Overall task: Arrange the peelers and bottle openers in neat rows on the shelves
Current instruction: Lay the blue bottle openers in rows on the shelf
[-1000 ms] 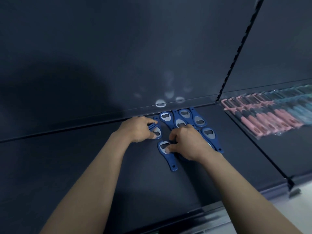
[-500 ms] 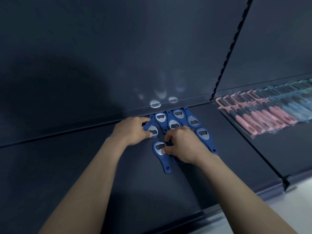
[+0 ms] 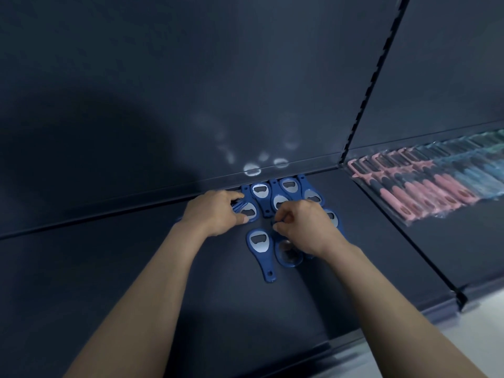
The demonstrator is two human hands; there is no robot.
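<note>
My left hand curls round a few blue bottle openers, thumb on one head, and my right hand pinches the handle tip of another lying under its wrist. The rest lie between and beyond both hands at the back of the shelf. Packed peelers sit well right of my right hand.

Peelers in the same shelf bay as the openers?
No, the peelers lie right of the slotted upright, the blue bottle openers left of it.
</note>
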